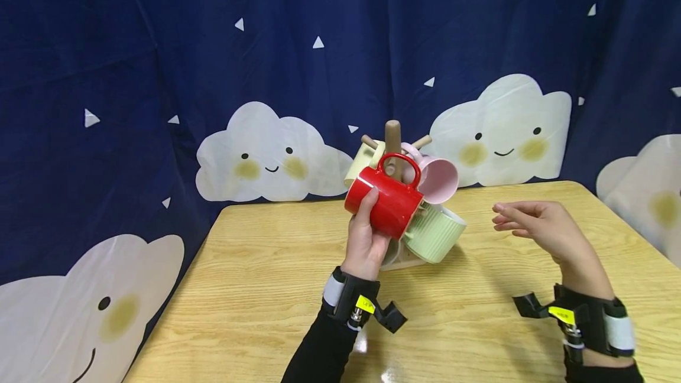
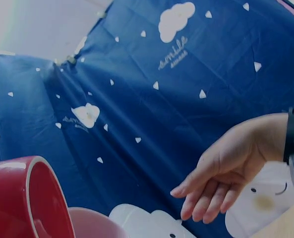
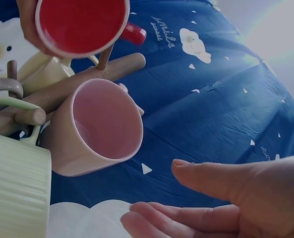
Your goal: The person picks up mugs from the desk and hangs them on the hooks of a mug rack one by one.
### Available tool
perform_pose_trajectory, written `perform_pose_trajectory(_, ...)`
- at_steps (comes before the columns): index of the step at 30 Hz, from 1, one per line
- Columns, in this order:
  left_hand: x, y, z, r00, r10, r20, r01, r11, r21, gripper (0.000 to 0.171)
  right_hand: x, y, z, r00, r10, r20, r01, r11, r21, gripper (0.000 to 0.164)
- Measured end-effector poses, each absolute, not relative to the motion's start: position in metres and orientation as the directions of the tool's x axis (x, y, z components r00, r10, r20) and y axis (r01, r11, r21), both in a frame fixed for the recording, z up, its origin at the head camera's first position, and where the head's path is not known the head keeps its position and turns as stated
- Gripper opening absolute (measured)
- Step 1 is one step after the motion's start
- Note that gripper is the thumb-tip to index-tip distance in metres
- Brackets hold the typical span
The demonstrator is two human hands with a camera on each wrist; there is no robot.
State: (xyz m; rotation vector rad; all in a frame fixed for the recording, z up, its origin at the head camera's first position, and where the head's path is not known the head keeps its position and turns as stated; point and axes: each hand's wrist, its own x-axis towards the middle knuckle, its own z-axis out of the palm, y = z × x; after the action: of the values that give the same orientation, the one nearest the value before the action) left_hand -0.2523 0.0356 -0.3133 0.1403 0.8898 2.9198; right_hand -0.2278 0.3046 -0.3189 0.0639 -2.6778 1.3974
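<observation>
My left hand [image 1: 367, 242] grips a red mug [image 1: 391, 204] by its body, in front of a wooden mug tree [image 1: 393, 135]. The mug lies tilted with its handle up; its opening shows in the right wrist view. On the tree hang a pink mug [image 3: 94, 126], a ribbed pale green mug [image 1: 435, 234] and a cream mug [image 1: 362, 164]. Part of a greyish mug [image 3: 8, 85] shows at the left edge of the right wrist view. My right hand [image 1: 542, 229] is held in the air right of the tree, fingers loosely extended, holding nothing.
The tree's base [image 1: 404, 262] stands on a light wooden table [image 1: 266, 288], partly hidden by the left hand and mugs. Behind the table hangs a dark blue curtain [image 1: 186, 46] with smiling clouds.
</observation>
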Motion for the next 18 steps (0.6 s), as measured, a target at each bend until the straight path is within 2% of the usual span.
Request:
perform_pose_trajectory(9,-0.267,0.044,-0.324,-0.999,0.027,0.020,-0.010,-0.814,0.581,0.053,-0.228,0.301,-0.318,-0.993,-0.015,0.118,-0.106,0.563,-0.819,0.056)
perform_pose_trajectory(18,-0.272,0.050,-0.330,-0.990,-0.109,0.094,0.144,-0.747,0.649,0.057,-0.229,0.300,-0.320,-0.995,-0.026,0.098,-0.094,0.593,-0.800,0.056)
